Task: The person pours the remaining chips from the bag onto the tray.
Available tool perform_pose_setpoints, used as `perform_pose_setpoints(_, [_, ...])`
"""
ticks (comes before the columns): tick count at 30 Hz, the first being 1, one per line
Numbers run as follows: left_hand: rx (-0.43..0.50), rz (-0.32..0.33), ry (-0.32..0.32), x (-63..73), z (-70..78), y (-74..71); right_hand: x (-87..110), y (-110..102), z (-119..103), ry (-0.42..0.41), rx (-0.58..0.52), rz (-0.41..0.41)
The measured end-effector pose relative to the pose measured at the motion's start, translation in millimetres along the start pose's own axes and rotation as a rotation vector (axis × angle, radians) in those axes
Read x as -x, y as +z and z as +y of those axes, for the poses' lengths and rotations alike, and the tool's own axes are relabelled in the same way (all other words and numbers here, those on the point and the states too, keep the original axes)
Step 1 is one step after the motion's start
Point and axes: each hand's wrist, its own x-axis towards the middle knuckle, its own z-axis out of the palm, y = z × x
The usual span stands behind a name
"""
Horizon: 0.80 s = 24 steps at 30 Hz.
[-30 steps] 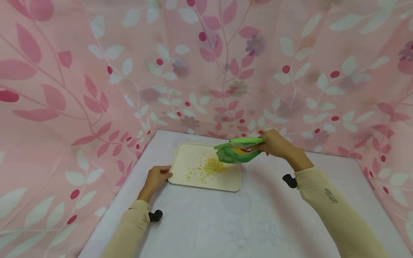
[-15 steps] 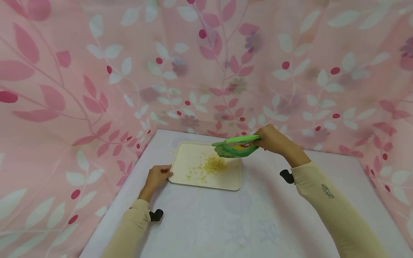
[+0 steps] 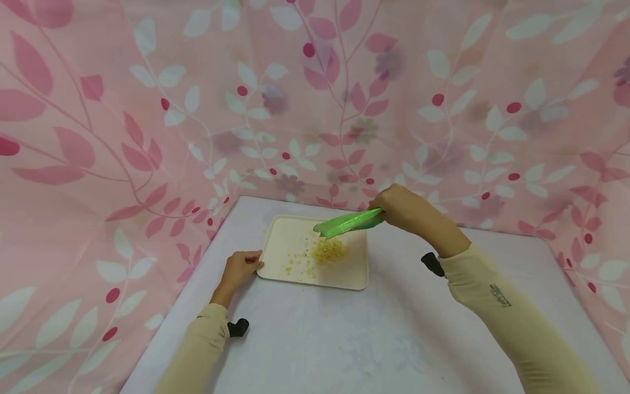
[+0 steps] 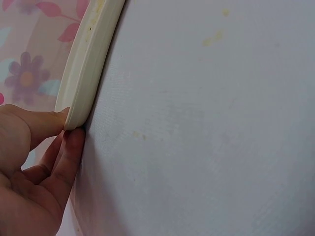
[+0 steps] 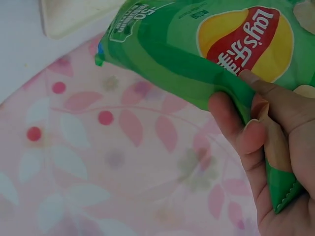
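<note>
A cream rectangular tray (image 3: pixel 287 235) lies on the table with a heap of yellow chip crumbs (image 3: pixel 328 250) right of its middle and loose bits scattered to the left. My left hand (image 3: pixel 241 269) pinches the tray's left edge, thumb above and fingers below, as the left wrist view shows at the tray rim (image 4: pixel 83 88). Above the tray's right part, my right hand (image 3: pixel 401 208) grips a green Lay's chip bag (image 3: pixel 346 221) by one end. Its other end tilts down toward the heap. In the right wrist view the bag (image 5: pixel 172 49) is pinched between thumb and fingers.
The table (image 3: pixel 315 339) has a pale cloth with a few small yellow crumbs (image 4: pixel 214 38) on it. Pink leaf-patterned curtains (image 3: pixel 295 109) stand close behind and on both sides. A black wrist mount (image 3: pixel 238 328) sits on each forearm.
My right hand has moved left and slightly up with the chip bag, turning it so its thin edge faces the head view. The left hand and tray stay nearly in place.
</note>
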Motion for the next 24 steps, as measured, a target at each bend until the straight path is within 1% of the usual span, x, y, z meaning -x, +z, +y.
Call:
perform_pose_setpoints(3, [-0.012,0.003,-0.011,-0.3,-0.1,0.3,0.2,2,-8,-0.042,0.126,0.004])
perform_pose_setpoints(6, [-0.016,0.017,-0.012,0.2,1.1,-0.2,-2.6,13,-15,-0.098,0.245,-0.019])
perform_pose_setpoints(7, [-0.019,0.017,-0.008,0.4,1.5,-0.2,-3.4,18,-16,-0.106,0.274,-0.03])
perform_pose_setpoints(9, [-0.019,0.009,-0.001,0.8,3.3,-0.4,-3.5,25,-16,-0.094,0.302,-0.065])
perform_pose_setpoints(11, [-0.021,-0.001,-0.001,0.4,2.9,0.2,-2.6,27,-14,-0.064,0.307,-0.08])
perform_pose_setpoints(13, [-0.021,-0.004,-0.001,-0.3,2.9,0.1,-0.8,23,-12,-0.037,0.298,-0.081])
perform_pose_setpoints(17, [-0.019,0.005,-0.012,-1.3,2.8,-0.7,-0.7,4,-13,-0.01,0.182,-0.068])
perform_pose_setpoints(19, [-0.018,0.005,-0.008,-1.3,3.5,-1.2,-4.1,-3,-15,0.021,0.141,-0.082])
perform_pose_setpoints(21, [-0.016,0.013,-0.002,-1.6,3.0,-1.0,-10.2,-1,-16,0.029,0.142,-0.11])
perform_pose_setpoints(24, [-0.026,0.004,-0.005,1.4,2.3,1.4,-13.1,5,-21,0.089,0.179,-0.146])
